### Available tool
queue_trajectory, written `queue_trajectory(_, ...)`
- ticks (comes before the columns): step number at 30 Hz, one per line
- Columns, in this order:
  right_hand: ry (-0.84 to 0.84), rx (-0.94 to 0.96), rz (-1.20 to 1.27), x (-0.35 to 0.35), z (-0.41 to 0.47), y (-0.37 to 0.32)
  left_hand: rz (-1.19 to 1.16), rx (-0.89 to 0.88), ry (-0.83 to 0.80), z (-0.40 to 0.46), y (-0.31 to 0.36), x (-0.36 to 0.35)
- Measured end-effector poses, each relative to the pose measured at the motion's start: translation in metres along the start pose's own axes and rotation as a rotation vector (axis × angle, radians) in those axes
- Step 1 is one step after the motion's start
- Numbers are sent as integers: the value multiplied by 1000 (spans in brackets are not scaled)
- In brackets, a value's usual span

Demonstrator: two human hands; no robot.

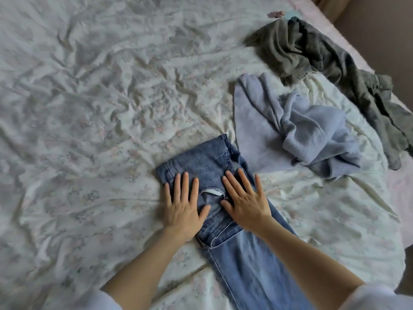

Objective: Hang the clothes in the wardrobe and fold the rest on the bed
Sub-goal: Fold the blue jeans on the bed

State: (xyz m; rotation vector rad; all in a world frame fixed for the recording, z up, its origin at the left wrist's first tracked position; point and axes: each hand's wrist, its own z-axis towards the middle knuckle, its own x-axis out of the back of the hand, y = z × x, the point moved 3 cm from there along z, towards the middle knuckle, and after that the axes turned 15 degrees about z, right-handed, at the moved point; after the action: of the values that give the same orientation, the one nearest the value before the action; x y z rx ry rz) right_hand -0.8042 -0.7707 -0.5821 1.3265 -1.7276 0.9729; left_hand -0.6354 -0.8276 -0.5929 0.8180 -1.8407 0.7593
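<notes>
Pressing flat with fingers straight and spread, the left hand (182,204) and right hand (244,201) rested side by side on the folded blue denim jeans (201,163) lying on the wrinkled floral bedsheet (89,108), near a crumpled lavender knit sweater (297,130) and grey-green garment (312,52).

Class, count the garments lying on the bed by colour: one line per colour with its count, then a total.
Blue denim: 1, the jeans, pressed flat under the left hand and right hand
Pale lilac-blue: 1, the knit top
Grey-green: 1, the crumpled garment, which may be more than one piece
Total: 3
</notes>
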Motion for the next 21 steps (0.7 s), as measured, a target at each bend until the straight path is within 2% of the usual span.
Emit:
queue_trajectory(4, -23, 34, 6, -2, -3, 5, 3, 10, 5, -8, 12, -4)
queue_trajectory(8, -84, 135, -7, 2, -18, 10, 43, -76, -50, -30, 18, -5)
queue_trajectory(13, -136, 145, 56, -5, -40, 12, 80, -82, -138, -48, 26, -7)
queue_trajectory(15, -65, 178, 131, 10, -36, 11, 9, -93, -70, -45, 21, 5)
queue_trajectory(17, 149, 236, 198, 32, -27, 7, -116, -91, 159, -37, 10, 21)
queue_trajectory(19, 323, 244, 241, 54, -7, 6, -219, 19, 345, -16, -10, 36)
queue_trajectory(20, 351, 233, 257, 64, 6, 5, -256, 102, 363, 0, -22, 41)
queue_trajectory(21, 350, 229, 268, 72, 21, 4, -282, 171, 302, 17, -33, 44)
